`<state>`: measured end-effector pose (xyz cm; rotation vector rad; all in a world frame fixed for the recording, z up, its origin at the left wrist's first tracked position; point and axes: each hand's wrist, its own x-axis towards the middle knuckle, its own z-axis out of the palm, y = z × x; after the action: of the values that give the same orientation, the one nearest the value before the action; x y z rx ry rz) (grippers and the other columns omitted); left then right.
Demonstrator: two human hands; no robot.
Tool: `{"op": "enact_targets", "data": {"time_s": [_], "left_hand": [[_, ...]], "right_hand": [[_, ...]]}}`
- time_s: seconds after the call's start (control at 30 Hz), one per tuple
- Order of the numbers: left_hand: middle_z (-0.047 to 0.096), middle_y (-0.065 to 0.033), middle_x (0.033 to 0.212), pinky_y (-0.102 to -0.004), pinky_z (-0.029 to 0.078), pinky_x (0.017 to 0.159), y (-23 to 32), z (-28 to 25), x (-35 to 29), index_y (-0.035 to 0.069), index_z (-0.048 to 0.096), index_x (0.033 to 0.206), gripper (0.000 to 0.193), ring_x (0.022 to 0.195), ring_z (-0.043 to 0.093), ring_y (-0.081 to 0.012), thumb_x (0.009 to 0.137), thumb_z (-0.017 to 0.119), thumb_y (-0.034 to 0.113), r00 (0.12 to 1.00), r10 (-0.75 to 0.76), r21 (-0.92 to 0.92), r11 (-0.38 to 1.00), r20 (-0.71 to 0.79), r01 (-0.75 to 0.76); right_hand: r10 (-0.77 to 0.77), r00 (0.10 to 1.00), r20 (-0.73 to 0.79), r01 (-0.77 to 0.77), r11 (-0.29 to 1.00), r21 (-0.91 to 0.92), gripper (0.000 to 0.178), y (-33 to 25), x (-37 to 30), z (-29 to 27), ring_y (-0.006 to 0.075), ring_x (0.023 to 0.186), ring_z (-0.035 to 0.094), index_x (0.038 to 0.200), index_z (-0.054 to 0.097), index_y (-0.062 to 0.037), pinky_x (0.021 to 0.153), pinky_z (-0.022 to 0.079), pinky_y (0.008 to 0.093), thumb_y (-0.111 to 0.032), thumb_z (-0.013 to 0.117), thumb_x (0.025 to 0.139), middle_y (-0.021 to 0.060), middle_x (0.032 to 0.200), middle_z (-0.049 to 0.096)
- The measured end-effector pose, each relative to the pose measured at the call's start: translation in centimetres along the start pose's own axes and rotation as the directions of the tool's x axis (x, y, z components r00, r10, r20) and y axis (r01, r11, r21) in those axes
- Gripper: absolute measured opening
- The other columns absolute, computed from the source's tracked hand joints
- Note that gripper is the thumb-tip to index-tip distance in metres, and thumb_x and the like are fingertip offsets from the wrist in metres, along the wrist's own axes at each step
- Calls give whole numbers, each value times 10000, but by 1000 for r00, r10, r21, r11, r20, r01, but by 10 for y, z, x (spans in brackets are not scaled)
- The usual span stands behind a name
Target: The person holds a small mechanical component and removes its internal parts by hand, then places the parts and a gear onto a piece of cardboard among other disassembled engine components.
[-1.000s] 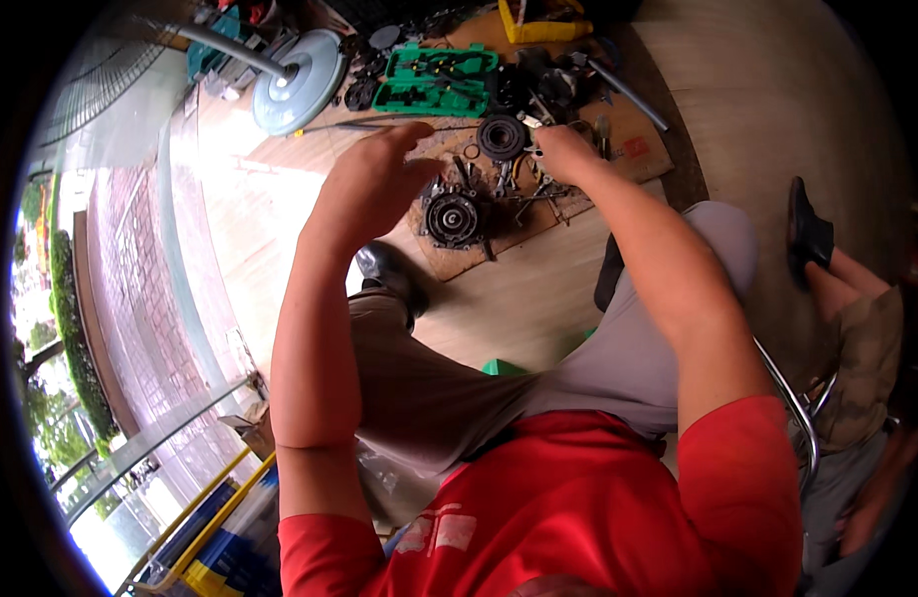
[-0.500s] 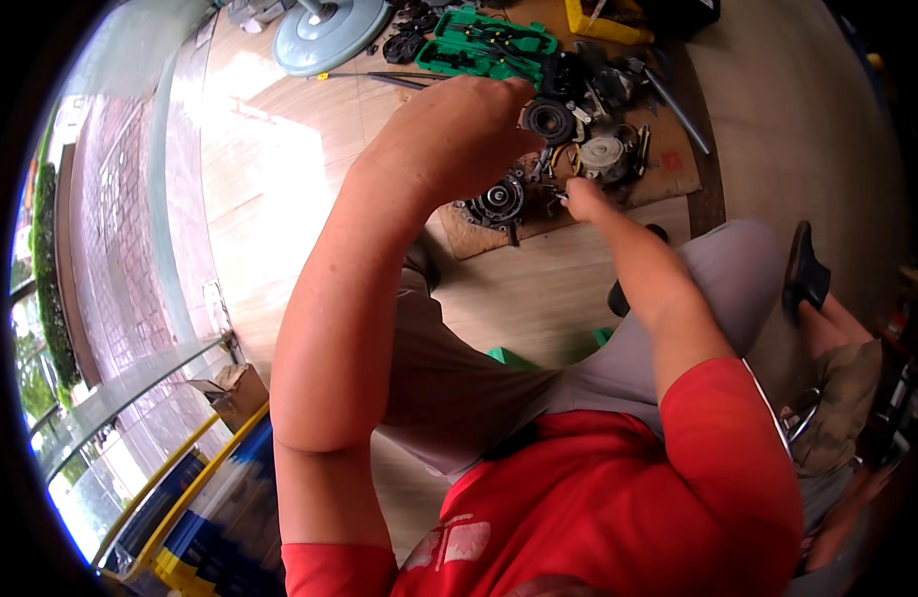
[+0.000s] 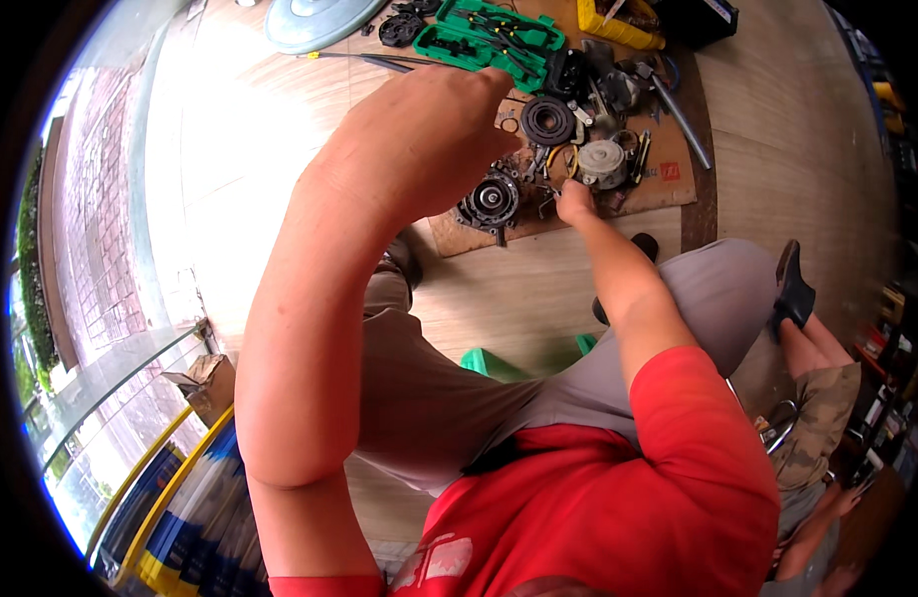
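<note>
My left hand is raised over the parts, its back toward me. Its fingers curl, with a visible gap between them and the thumb; the palm is hidden. Down at the cardboard sheet, my right hand is closed around a small metal part, mostly covered by the fingers. Left of it lies a round, greasy metal housing with a ringed centre. A black grooved pulley lies beyond. Just past my right fingers is a pale round metal cover.
A green tool case lies unfolded at the back, near a yellow tray. A metal tube rests on the right. A pale round base stands far left. Another person's leg and black shoe are at right.
The whole view has shifted slightly. My left hand has moved a little left, away from the pulley, showing a small ring on the cardboard. My right hand keeps to its place by the cover.
</note>
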<state>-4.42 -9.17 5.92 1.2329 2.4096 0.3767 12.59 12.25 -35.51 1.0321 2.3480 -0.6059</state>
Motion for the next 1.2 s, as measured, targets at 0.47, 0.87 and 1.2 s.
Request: {"op": "enact_targets", "data": {"time_s": [0.47, 0.87, 1.2], "left_hand": [[683, -236, 1036, -456, 499, 872, -14, 6, -4, 48, 568, 1305, 451, 1004, 642, -397, 904, 648, 239, 988, -123, 26, 992, 89, 121], [689, -226, 1029, -459, 502, 868, -17, 5, -4, 60, 570, 1306, 455, 1000, 645, -396, 914, 644, 280, 998, -51, 31, 998, 40, 50], [693, -213, 975, -466, 505, 835, -2, 2, -6, 71, 587, 1287, 458, 967, 652, -389, 903, 660, 309, 995, 66, 65, 996, -81, -61]], "right_hand": [[23, 982, -188, 25, 968, 251, 252, -4, 15, 24, 389, 999, 646, 996, 686, -37, 852, 512, 450, -259, 709, 881, 214, 1009, 687], [9, 976, -220, 61, 949, 309, 194, 10, -1, 5, 348, 985, 659, 967, 708, -77, 852, 518, 425, -238, 703, 860, 168, 1003, 700], [-184, 982, -44, 183, 983, -18, 255, 10, -37, -99, 437, 973, 641, 960, 695, 51, 828, 520, 461, -117, 576, 811, 302, 1021, 660]]}}
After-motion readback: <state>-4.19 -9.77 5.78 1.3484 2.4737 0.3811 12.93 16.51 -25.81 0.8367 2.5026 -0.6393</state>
